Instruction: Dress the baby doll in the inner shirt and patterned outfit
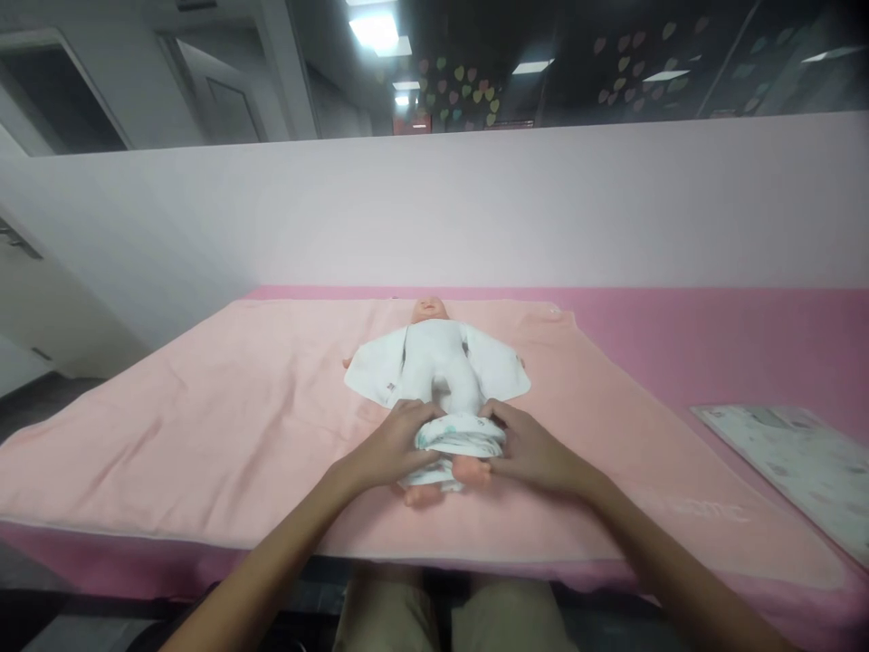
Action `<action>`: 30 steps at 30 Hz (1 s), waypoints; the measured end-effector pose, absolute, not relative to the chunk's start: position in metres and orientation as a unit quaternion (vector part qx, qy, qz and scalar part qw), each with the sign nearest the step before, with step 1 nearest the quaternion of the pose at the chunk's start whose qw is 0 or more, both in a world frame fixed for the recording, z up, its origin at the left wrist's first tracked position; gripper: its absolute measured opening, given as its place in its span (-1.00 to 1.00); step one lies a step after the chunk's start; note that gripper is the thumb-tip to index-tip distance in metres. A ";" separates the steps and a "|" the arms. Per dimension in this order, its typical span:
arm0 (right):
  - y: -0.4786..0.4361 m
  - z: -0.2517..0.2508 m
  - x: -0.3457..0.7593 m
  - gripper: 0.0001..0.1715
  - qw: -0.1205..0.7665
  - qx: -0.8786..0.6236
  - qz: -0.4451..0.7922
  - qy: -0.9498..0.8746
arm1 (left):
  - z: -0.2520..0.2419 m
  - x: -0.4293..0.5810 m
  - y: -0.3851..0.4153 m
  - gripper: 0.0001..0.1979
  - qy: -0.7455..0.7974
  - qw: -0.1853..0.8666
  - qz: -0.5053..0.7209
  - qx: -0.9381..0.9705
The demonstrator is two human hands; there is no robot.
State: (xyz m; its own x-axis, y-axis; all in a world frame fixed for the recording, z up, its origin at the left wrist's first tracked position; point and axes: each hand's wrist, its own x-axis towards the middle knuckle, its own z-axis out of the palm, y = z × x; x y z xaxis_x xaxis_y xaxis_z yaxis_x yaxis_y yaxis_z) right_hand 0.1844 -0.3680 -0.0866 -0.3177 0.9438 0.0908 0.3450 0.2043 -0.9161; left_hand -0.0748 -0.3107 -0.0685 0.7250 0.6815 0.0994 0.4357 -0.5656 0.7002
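Observation:
A baby doll (pixel 443 355) in a white bodysuit lies on its back, its head toward the wall and its feet toward me. Bunched around its lower legs is a white patterned baby garment (pixel 463 436), which looks like pants. My left hand (pixel 400 445) grips the left side of this garment, thumb and fingers closed on the cloth. On the other side my right hand (pixel 529 451) pinches the right edge, close to one bare foot (pixel 470 469). The other foot (pixel 422 495) sticks out below the cloth, nearer the front.
A peach blanket (pixel 224 426) covers much of the pink table (pixel 652 335). To the right lies a flat, white patterned pack or folded cloth (pixel 794 462). A white wall (pixel 434 217) with dark glass above stands behind the table. My legs are below its front edge.

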 end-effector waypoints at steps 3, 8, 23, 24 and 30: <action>-0.356 -0.077 0.196 -0.53 0.310 -0.424 0.487 -0.698 | -0.066 -0.079 -0.307 -0.69 0.303 0.319 0.163 0.883; -0.334 -0.072 0.217 -0.58 0.286 -0.407 0.511 -0.701 | -0.064 -0.099 -0.301 -0.52 0.282 0.325 0.199 0.881; -0.310 -0.105 0.186 -0.51 0.423 -0.472 0.524 -0.569 | -0.091 -0.124 -0.291 -0.75 0.297 0.424 0.224 0.826; -0.313 -0.109 0.184 -0.50 0.437 -0.473 0.554 -0.528 | -0.091 -0.125 -0.292 -0.74 0.298 0.435 0.224 0.820; -0.315 -0.119 0.176 -0.63 0.461 -0.433 0.634 -0.445 | -0.102 -0.121 -0.292 -0.66 0.318 0.526 0.251 0.748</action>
State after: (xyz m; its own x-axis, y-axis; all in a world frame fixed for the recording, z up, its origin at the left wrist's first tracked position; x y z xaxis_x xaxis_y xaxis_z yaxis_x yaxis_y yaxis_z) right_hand 0.1765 -0.3148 -0.1186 -0.2008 0.9698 -0.1385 -0.1992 -0.1789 -0.9635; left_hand -0.1214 -0.2924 -0.1021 0.6723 0.7392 0.0409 0.2124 -0.2454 0.9459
